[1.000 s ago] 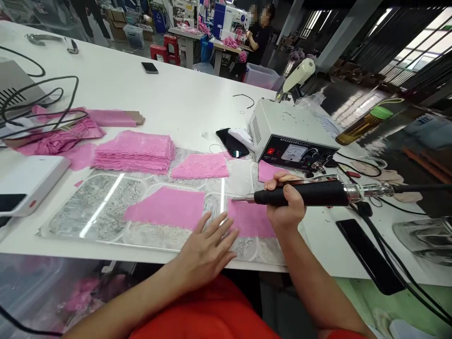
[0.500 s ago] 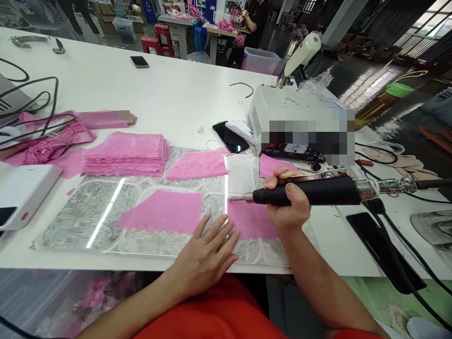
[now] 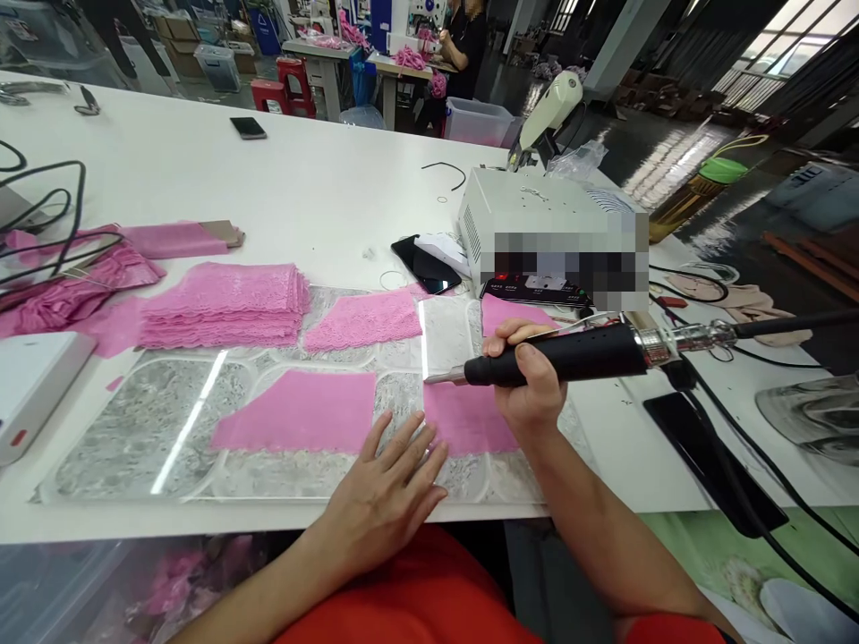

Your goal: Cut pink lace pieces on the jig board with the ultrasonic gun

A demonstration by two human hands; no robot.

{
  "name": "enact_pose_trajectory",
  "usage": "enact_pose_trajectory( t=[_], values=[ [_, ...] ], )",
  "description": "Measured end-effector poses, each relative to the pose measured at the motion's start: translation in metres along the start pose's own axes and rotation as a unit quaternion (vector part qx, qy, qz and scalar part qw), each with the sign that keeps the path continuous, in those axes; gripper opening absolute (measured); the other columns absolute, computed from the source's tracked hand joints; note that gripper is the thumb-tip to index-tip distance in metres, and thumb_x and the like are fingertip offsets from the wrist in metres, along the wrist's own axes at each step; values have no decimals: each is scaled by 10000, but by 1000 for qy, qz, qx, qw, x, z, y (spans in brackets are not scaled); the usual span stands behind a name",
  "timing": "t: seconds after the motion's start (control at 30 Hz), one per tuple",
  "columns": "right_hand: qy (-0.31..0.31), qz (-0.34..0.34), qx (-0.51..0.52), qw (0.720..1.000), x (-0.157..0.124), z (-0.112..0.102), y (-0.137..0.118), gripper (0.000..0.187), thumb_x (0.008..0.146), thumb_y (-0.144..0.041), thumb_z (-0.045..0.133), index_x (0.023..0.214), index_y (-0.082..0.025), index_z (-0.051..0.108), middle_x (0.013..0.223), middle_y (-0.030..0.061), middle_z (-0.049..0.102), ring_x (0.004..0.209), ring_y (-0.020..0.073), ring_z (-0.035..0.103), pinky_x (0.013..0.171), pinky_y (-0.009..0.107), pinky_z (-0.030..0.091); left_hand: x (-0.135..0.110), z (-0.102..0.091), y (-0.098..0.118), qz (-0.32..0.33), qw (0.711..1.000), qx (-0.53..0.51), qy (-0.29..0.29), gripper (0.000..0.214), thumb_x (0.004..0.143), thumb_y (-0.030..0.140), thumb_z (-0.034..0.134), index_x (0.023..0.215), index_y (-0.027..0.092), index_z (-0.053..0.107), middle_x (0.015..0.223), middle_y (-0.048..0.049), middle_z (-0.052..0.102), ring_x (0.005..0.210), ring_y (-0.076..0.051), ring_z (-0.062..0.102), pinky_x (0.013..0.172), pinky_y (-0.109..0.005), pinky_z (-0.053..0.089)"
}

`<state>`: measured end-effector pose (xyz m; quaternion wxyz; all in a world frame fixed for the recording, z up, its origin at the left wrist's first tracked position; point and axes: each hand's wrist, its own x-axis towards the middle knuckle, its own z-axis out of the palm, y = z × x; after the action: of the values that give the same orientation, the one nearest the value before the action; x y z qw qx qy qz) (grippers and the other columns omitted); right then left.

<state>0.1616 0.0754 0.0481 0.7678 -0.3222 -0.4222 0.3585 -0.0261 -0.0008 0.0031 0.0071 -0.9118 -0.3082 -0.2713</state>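
My right hand (image 3: 533, 380) is wrapped around a black corded ultrasonic hand tool (image 3: 564, 356) with a slim metal tip. Its tip lies at the upper left corner of a pink fabric piece (image 3: 463, 420). My left hand (image 3: 393, 487) rests palm down, fingers spread, on the patterned clear mat (image 3: 288, 474), fingertips close to that piece's left edge. A second pink fabric piece (image 3: 301, 411) lies flat to the left. Behind it are a pink lace piece (image 3: 362, 320) and a thick stack of pink lace pieces (image 3: 221, 304).
A grey control box (image 3: 550, 197) stands at back right, with a dark phone (image 3: 426, 266) beside it. A white device (image 3: 40, 385) sits at left near bundled pink fabric (image 3: 87, 286). Black cables (image 3: 758, 456) run down the right. A co-worker (image 3: 466, 45) sits beyond the table.
My view has shifted slightly, so the table contents appear a little further left. The tool's tip stays by the fabric corner, and my left hand lies nearly as before.
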Motion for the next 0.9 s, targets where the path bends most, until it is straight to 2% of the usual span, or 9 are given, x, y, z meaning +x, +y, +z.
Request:
enact_pose_trajectory(
  t=[0.13, 0.23, 0.4, 0.5, 0.57, 0.9],
  values=[
    [2, -2, 10, 1000, 3, 2, -4, 77, 713, -262, 623, 753, -202, 597, 833, -9, 572, 619, 99, 543, 637, 309, 464, 0, 0, 0, -6, 1000, -7, 2, 310, 972, 313, 528, 1235, 176, 619, 1296, -64, 642, 1333, -255, 478, 1205, -464, 213],
    [47, -23, 20, 998, 13, -6, -18, 87, 694, -259, 589, 751, -195, 602, 834, -5, 560, 612, 93, 535, 625, 297, 455, 0, 1, -2, -10, 1000, -26, 11, 304, 978, 318, 517, 1228, 188, 628, 1310, -62, 635, 1343, -245, 470, 1212, -445, 194],
    [136, -85, -28, 987, 28, -47, -43, 93, 654, -263, 564, 681, -176, 584, 765, 4, 555, 568, 92, 519, 578, 274, 421, 4, 3, -6, -25, 999, -16, 38, 317, 980, 283, 485, 1239, 166, 627, 1325, -83, 623, 1360, -258, 449, 1208, -429, 203],
    [165, -87, -40, 982, 27, -70, -46, 102, 639, -269, 569, 666, -172, 587, 731, 1, 551, 558, 93, 521, 580, 274, 425, 8, 6, -6, -44, 998, -13, 43, 342, 991, 331, 463, 1240, 166, 630, 1330, -89, 619, 1361, -280, 445, 1204, -447, 203],
    [168, -83, -38, 982, 23, -78, -44, 106, 641, -268, 562, 673, -172, 593, 731, 1, 552, 555, 93, 519, 577, 273, 426, 10, 8, -5, -55, 998, -18, 35, 363, 998, 373, 448, 1240, 174, 633, 1337, -88, 615, 1358, -290, 447, 1203, -462, 198],
    [158, -71, -40, 984, 20, -77, -37, 103, 630, -272, 567, 673, -183, 596, 748, -3, 559, 546, 95, 515, 558, 280, 429, 8, 8, -5, -60, 998, -29, 21, 357, 989, 376, 478, 1263, 194, 616, 1345, -92, 609, 1373, -286, 432, 1209, -484, 184]
  ],
)
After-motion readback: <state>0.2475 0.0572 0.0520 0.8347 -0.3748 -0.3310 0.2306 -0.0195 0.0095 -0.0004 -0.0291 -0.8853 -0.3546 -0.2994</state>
